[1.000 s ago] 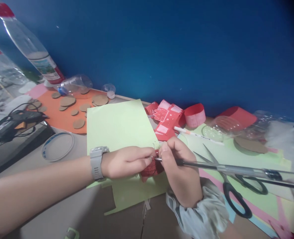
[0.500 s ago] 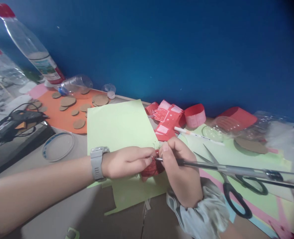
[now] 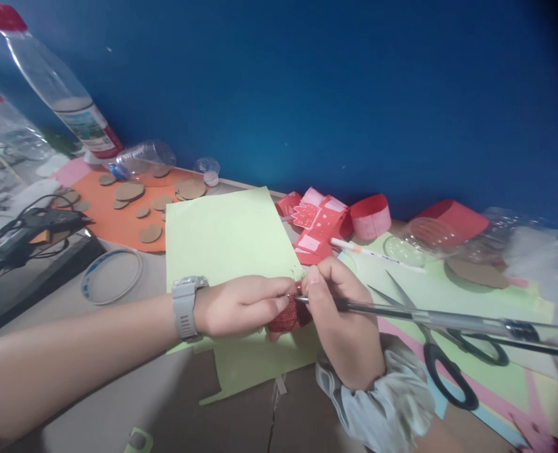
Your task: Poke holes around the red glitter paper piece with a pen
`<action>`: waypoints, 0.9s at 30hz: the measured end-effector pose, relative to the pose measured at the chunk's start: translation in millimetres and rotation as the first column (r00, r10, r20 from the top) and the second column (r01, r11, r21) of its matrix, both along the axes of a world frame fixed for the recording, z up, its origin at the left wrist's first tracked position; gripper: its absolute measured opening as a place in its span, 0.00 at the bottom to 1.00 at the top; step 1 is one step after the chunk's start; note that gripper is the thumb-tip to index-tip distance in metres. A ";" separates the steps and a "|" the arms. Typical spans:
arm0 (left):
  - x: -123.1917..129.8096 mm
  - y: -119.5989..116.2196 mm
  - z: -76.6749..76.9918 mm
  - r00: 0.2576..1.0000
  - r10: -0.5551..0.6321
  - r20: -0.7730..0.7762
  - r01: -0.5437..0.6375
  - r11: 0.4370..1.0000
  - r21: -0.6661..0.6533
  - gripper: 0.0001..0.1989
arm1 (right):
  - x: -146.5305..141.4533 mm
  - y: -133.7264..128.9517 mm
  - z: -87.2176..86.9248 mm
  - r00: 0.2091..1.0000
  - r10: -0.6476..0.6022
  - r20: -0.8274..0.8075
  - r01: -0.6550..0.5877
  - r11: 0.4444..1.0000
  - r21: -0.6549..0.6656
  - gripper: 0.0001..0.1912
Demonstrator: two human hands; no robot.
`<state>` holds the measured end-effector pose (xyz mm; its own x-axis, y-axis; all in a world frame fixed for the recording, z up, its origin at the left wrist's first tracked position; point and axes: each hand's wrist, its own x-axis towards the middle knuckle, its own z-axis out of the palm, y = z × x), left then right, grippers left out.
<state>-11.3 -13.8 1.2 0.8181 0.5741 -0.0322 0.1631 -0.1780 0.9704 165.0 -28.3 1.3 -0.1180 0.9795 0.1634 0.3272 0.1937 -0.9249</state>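
The slim black ballpoint pen with a clear barrel (image 3: 472, 324) is gripped near its tip by the right hand (image 3: 345, 327); its thumb and forefinger are drawn in narrow around it, and its long axis is laid nearly level, from the tip at the left to the right edge of the view, slightly lower there. The small red cross-hatched piece (image 3: 283, 319) is held at the fingertips of the left hand (image 3: 241, 305), whose fingers are kept close together; the piece is partly covered by them, so its own long axis cannot be told. The pen tip is aimed leftward at its upper part, just beside the left fingertips; whether it is touched by the point cannot be told. Both hands are set near the piece, the left being the nearer, in contact with it. The pale green paper sheet (image 3: 226, 233) is spread behind and partly under the left hand; the black-handled metal scissors (image 3: 471, 401) are placed right of the right hand, partly crossed by the pen in the view.
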 end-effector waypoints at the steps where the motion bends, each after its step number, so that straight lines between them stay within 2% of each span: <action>1: 0.1 0.2 0.0 1.000 0.001 0.000 -0.001 1.000 0.003 0.12 | 0.1 0.1 -0.3 1.000 0.000 -0.001 0.000 1.000 -0.008 0.14; 18: 0.7 0.5 0.0 1.000 -0.001 0.010 0.001 1.000 0.006 0.13 | 0.6 -0.9 -0.7 1.000 -0.005 -0.016 0.004 0.999 -0.032 0.15; 27: 0.9 -0.6 -1.1 0.999 0.016 0.036 -0.016 1.000 -0.012 0.15 | 0.4 -2.0 0.7 0.995 -0.001 -0.097 -0.007 0.997 -0.083 0.15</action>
<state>-10.4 -14.4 0.2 0.8095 0.5871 -0.0093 0.1305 -0.1645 0.9777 165.4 -30.3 2.0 -0.1081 0.9899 0.0922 0.2347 0.1155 -0.9652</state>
